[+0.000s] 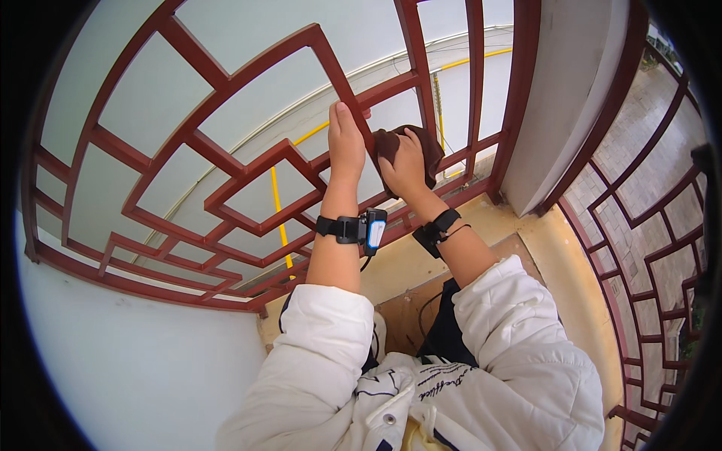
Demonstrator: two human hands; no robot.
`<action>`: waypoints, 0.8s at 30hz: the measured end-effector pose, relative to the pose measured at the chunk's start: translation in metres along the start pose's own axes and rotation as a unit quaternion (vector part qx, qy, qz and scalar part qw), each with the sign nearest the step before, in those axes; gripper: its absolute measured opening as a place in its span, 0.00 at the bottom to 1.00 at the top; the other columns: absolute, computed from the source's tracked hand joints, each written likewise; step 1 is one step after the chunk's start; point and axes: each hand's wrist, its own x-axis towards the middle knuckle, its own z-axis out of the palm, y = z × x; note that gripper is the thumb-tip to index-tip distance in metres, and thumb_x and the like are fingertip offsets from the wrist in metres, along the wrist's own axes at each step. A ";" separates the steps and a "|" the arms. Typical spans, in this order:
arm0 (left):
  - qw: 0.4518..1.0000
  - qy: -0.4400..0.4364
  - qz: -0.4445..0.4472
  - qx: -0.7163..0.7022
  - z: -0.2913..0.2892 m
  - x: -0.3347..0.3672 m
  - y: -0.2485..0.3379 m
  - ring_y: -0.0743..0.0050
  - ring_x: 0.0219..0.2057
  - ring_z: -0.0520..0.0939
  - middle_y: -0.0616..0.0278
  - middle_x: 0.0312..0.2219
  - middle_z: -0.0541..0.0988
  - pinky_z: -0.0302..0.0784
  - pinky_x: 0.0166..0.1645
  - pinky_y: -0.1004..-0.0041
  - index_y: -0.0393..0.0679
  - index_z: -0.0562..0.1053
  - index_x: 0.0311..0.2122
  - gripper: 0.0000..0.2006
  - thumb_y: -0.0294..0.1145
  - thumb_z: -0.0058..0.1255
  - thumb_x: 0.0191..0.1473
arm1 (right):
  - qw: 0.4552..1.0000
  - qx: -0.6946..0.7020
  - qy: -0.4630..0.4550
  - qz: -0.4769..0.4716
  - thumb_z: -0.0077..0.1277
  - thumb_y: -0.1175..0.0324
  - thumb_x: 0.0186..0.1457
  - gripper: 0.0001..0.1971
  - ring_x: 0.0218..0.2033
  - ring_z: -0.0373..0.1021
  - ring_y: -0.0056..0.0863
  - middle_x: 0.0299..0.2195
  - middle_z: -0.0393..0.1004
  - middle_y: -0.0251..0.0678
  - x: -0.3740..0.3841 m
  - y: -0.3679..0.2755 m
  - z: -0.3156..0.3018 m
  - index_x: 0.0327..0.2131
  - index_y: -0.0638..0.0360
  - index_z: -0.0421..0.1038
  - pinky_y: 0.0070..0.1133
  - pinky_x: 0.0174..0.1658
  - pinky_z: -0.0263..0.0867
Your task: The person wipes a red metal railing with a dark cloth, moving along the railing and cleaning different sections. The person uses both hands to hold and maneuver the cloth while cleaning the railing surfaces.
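Note:
A dark red lattice railing (226,80) stands in front of me. My left hand (346,144) is closed round one of its upright bars (329,59), thumb upward along the near side, with a fingertip showing past the bar's far side. Just right of it, my right hand (407,168) grips a bunched dark brown cloth (432,156). The cloth lies against the same bar, and part of it hangs out beyond the fingers. Both wrists carry black straps, the left one with a small blue-and-white device (375,229).
Behind the lattice runs a pale wall with yellow pipes (276,197). A whitish post (560,98) rises at the right, and another red lattice (635,225) stands beyond it over paving. Below me is a tan ledge (402,259); a white surface (150,353) lies lower left.

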 end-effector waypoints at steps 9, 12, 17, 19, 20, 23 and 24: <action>0.988 -0.031 0.094 0.114 0.002 -0.024 0.001 0.46 0.55 0.73 0.40 0.53 0.70 0.67 0.59 0.62 0.31 0.55 0.63 0.26 0.28 0.43 0.62 | 0.980 -0.109 -0.076 -0.147 0.61 0.69 0.43 0.25 0.52 0.70 0.43 0.46 0.75 0.44 0.017 0.033 -0.054 0.47 0.63 0.71 0.34 0.61 0.62; 0.975 -0.044 0.150 0.159 -0.001 -0.041 0.002 0.38 0.62 0.62 0.37 0.62 0.57 0.60 0.65 0.56 0.30 0.49 0.66 0.34 0.24 0.47 0.58 | 0.987 0.131 0.009 0.093 0.52 0.70 0.53 0.17 0.46 0.72 0.40 0.42 0.76 0.43 0.016 -0.010 -0.025 0.47 0.63 0.71 0.28 0.55 0.64; 0.954 -0.045 0.191 0.228 -0.009 -0.052 0.009 0.44 0.64 0.56 0.42 0.64 0.50 0.56 0.67 0.57 0.32 0.49 0.66 0.33 0.27 0.47 0.60 | 0.616 0.649 0.092 0.438 0.43 0.65 0.63 0.15 0.40 0.74 0.31 0.40 0.77 0.38 0.047 -0.058 -0.020 0.48 0.63 0.70 0.27 0.46 0.69; 0.949 -0.065 0.197 0.238 -0.015 -0.056 0.014 0.45 0.64 0.57 0.43 0.64 0.51 0.56 0.66 0.57 0.31 0.50 0.66 0.32 0.27 0.46 0.60 | 0.557 0.725 0.070 0.399 0.45 0.62 0.63 0.16 0.39 0.75 0.32 0.41 0.77 0.39 0.066 -0.059 -0.032 0.47 0.64 0.70 0.28 0.46 0.71; 0.940 -0.066 0.222 0.252 -0.016 -0.058 0.015 0.44 0.62 0.59 0.44 0.63 0.54 0.57 0.66 0.57 0.32 0.53 0.65 0.31 0.27 0.47 0.59 | 0.565 0.696 0.064 0.439 0.43 0.60 0.63 0.20 0.44 0.74 0.38 0.47 0.76 0.44 0.072 -0.056 -0.040 0.51 0.65 0.69 0.32 0.50 0.70; 0.917 -0.079 0.291 0.260 -0.018 -0.061 0.015 0.44 0.62 0.59 0.44 0.61 0.57 0.57 0.65 0.56 0.32 0.55 0.65 0.32 0.28 0.49 0.58 | 0.476 0.756 0.069 0.444 0.38 0.57 0.64 0.25 0.51 0.71 0.46 0.53 0.73 0.49 0.074 -0.038 -0.071 0.56 0.67 0.65 0.38 0.56 0.67; 0.919 -0.091 0.289 0.251 -0.018 -0.062 0.014 0.44 0.61 0.60 0.44 0.61 0.58 0.56 0.65 0.55 0.32 0.56 0.64 0.32 0.29 0.50 0.57 | 0.459 0.775 0.045 0.431 0.34 0.56 0.64 0.28 0.56 0.67 0.51 0.57 0.68 0.53 0.069 -0.036 -0.077 0.60 0.67 0.62 0.43 0.59 0.63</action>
